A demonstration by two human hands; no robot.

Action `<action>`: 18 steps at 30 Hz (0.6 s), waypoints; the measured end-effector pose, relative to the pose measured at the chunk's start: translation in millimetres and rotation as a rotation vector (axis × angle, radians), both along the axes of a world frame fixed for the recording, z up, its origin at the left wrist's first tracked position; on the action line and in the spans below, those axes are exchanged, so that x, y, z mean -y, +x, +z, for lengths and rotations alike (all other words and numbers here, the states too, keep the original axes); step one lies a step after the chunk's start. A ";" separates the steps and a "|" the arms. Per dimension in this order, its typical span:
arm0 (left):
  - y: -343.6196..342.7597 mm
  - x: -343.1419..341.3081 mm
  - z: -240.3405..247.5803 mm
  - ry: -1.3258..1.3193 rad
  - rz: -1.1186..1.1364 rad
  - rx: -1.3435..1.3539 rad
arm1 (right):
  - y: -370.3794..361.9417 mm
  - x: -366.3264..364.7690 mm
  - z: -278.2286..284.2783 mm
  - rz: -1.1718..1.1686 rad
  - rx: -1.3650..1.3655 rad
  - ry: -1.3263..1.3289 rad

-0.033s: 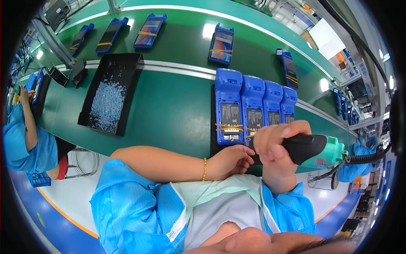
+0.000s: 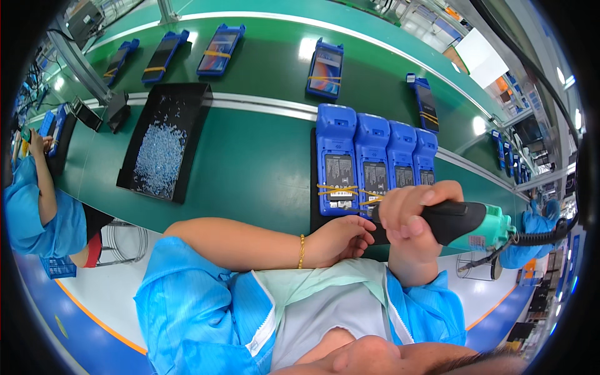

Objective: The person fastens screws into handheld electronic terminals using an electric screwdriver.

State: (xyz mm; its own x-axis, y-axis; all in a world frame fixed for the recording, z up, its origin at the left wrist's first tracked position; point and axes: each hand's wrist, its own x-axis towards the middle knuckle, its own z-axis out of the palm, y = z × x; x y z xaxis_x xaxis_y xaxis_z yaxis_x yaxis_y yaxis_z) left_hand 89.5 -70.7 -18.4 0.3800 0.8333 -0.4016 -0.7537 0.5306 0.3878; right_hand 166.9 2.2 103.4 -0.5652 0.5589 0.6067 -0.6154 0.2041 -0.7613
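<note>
In my right hand (image 2: 409,215) is a powered screwdriver (image 2: 465,225) with a black grip and a green rear end, lying sideways. Its thin bit points left, to the lower end of the leftmost blue handheld terminal (image 2: 337,164). Several such terminals stand in a row, backs up, with batteries showing and yellow rubber bands around the left ones. My left hand (image 2: 340,240) rests just below the row, beside the screwdriver's front end. Its fingers are curled inward; what they hold, if anything, is hidden.
Left on the green bench is a black tray (image 2: 128,159) with many small blue-white pieces. Beyond a metal rail (image 2: 262,105), banded terminals (image 2: 325,70) lie on a green belt. A metal post (image 2: 78,65) rises at left, near a co-worker's arm (image 2: 44,187). A coiled cable (image 2: 536,239) trails right.
The screwdriver and my right hand have shifted slightly to the right. My left hand is almost unmoved, and the whole view has tilted a little.
</note>
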 end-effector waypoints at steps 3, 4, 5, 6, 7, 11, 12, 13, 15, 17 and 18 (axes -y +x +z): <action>1.7 2.6 0.2 0.029 0.005 -0.045 | 16.1 -4.9 6.4 -0.083 -0.124 0.054; -1.5 4.1 2.5 0.060 -0.013 -0.059 | 19.3 -3.3 13.0 -0.098 -0.157 0.071; -3.0 4.5 5.3 0.087 -0.032 -0.092 | 23.5 -2.4 17.5 -0.126 -0.206 0.106; -7.9 5.3 7.5 0.119 -0.047 -0.137 | 33.6 -3.5 18.4 -0.188 -0.187 0.071; -7.9 5.9 14.5 0.153 -0.022 -0.163 | 45.7 -9.2 22.3 -0.188 -0.229 0.135; -42.5 23.2 56.2 0.204 0.264 -0.163 | 76.7 -29.0 40.1 -0.201 -0.293 0.283; -59.0 29.1 62.5 0.181 0.401 -0.191 | 83.9 -34.2 43.3 -0.223 -0.299 0.316; -78.7 33.5 65.7 0.284 0.493 -0.227 | 97.5 -40.3 46.8 -0.240 -0.310 0.357; -122.5 46.4 66.7 0.319 0.763 -0.429 | 113.7 -53.1 49.0 -0.244 -0.330 0.377; -168.9 59.6 62.1 0.300 0.998 -0.734 | 128.2 -63.8 53.9 -0.232 -0.332 0.428; -188.5 65.4 65.2 0.239 1.072 -0.875 | 133.2 -67.2 57.5 -0.229 -0.344 0.423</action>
State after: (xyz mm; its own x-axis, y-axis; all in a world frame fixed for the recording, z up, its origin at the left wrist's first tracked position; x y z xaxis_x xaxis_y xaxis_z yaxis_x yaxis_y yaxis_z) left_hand -99.0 -136.1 46.8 -0.7716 0.6359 0.0167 -0.2152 -0.2857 0.9338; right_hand 300.1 69.3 161.0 -0.1903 0.3127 0.9306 -0.7170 0.6033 -0.3493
